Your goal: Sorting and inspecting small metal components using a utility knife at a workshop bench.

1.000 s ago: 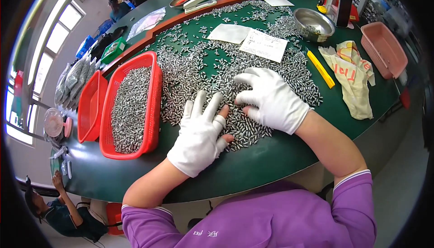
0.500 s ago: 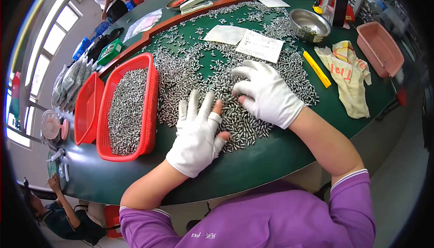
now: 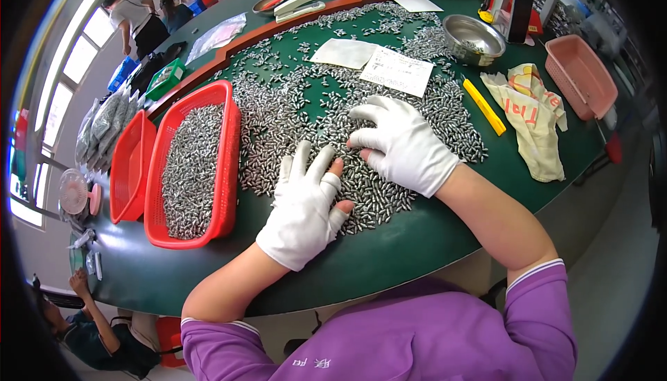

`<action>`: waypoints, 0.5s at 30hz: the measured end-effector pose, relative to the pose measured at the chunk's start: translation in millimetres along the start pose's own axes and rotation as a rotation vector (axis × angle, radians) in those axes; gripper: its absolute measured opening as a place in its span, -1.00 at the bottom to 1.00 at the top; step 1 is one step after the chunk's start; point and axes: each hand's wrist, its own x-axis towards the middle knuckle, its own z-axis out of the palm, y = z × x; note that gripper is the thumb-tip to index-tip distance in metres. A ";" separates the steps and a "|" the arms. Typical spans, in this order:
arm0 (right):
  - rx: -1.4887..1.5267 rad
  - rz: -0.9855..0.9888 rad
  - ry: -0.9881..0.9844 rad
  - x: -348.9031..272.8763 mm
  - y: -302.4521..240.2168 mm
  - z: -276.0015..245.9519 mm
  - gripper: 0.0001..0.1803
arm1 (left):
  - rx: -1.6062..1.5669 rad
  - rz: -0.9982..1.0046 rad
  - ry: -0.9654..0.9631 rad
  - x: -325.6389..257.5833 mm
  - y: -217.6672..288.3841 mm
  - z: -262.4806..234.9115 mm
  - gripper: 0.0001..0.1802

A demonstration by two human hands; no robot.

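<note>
Small shiny metal pieces [image 3: 379, 179], bullet-shaped, lie in a wide, loose layer on the green tabletop. My left hand [image 3: 300, 207] rests on their near left part in a white glove with bare thumb and index tips, fingers apart. To its right, my right hand [image 3: 403, 143], gloved alike, lies over the pieces with its fingers bent and spaced. I see nothing held in either hand, though the right palm is hidden. Left of my hands, a red plastic basket [image 3: 228, 165] holds many more of the pieces. White paper slips [image 3: 398, 70] lie beyond my right hand.
A second red basket [image 3: 128, 172] stands at far left. On the right are a steel bowl [image 3: 474, 39], a yellow cutter knife [image 3: 484, 108], a cream cloth [image 3: 531, 127] and a pink basket [image 3: 582, 75]. A brown wooden rail [image 3: 240, 40] edges the work area. Other people are at left.
My right hand has shifted slightly left over the pieces, fingers still bent. My left hand is nearly unmoved. In the background, a standing person has moved left and another person has come into view.
</note>
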 end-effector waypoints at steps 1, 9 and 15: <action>-0.004 -0.003 0.007 0.6 -0.1 -0.3 -0.79 | -0.008 -0.007 -0.007 0.5 0.1 -0.4 -0.38; -0.010 0.028 0.022 5.3 2.8 7.6 -0.86 | -0.041 0.018 0.032 3.1 0.7 -1.4 -0.39; 0.318 -0.018 0.108 7.1 0.5 -2.3 -0.83 | -0.240 0.024 0.211 7.4 -3.8 -4.0 -0.49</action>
